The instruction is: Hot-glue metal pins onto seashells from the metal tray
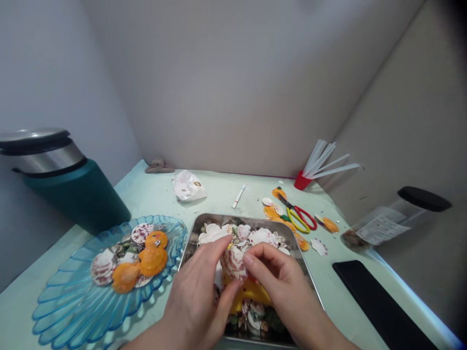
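I see one shell (pixel 233 263), long axis near upright (slightly tilted). Left hand (pixel 199 287) curls round it; right hand (pixel 280 274) tightly pinches its edge.

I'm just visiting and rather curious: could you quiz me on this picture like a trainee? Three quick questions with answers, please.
1. What are the left hand and right hand holding between them, over the metal tray?
A) a pen
B) a scallop shell with reddish-brown markings
C) a bottle

2. True or false: the red cup holds whitish sticks.

3. Fill in the blank: the blue shell-shaped dish is on the person's ____ side of the metal tray.

Key:
1. B
2. True
3. left
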Demonstrator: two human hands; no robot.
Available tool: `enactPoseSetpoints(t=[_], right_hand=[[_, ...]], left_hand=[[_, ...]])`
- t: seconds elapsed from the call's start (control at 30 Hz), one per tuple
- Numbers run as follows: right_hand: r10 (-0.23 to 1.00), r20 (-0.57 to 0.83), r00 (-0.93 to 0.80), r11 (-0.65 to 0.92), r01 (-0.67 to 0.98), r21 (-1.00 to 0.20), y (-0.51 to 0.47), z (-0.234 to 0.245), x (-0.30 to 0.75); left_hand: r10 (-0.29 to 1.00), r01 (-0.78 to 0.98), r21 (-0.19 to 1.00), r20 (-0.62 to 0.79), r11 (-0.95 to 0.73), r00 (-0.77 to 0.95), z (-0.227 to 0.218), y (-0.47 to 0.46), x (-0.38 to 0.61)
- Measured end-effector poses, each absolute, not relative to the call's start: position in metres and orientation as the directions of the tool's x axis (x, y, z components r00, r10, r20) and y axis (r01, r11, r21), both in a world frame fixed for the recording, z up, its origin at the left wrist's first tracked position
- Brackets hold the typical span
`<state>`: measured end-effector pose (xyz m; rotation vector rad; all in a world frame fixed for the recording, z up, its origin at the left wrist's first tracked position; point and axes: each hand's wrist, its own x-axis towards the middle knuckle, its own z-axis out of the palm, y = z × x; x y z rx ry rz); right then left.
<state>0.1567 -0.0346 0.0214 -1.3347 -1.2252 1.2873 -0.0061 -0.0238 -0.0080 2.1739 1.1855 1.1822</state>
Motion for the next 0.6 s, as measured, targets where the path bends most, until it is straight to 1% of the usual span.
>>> enactPoseSetpoints(t=[0.17,0.27,0.4,0.53,0.6], right_hand=[[0.993,-0.118,-0.028,-0.115,0.07,-0.991,-0.0338,0.0228,0.1572],[0.996,-0.086,-0.02,-0.084,0.099,-0.992,-0.032,0.0217,0.1586],[0.994,-0.103,-0.031,-0.099,0.093,-0.991,-0.031,0.0188,0.1602],[0.995,-0.096,-0.04,-0.093,0.085,-0.992,-0.0316,0.0184,0.1603],[0.994,-0.09,-0.068,-0.083,0.108,-0.991,-0.0324,0.0196,0.161]], left_hand=[[0.785,0.458,0.646,0.568,-0.611,0.246,-0.0075,-0.0253,-0.0028],[0.798,0.47,0.649,0.539,-0.598,0.27,-0.0082,-0.0253,-0.0027],[0.827,0.501,0.658,0.461,-0.562,0.322,-0.0118,-0.024,-0.0057],[0.794,0.54,0.586,0.5,-0.604,0.345,-0.0165,-0.0226,-0.0068],[0.806,0.523,0.616,0.496,-0.589,0.324,-0.0159,-0.0225,-0.0062]])
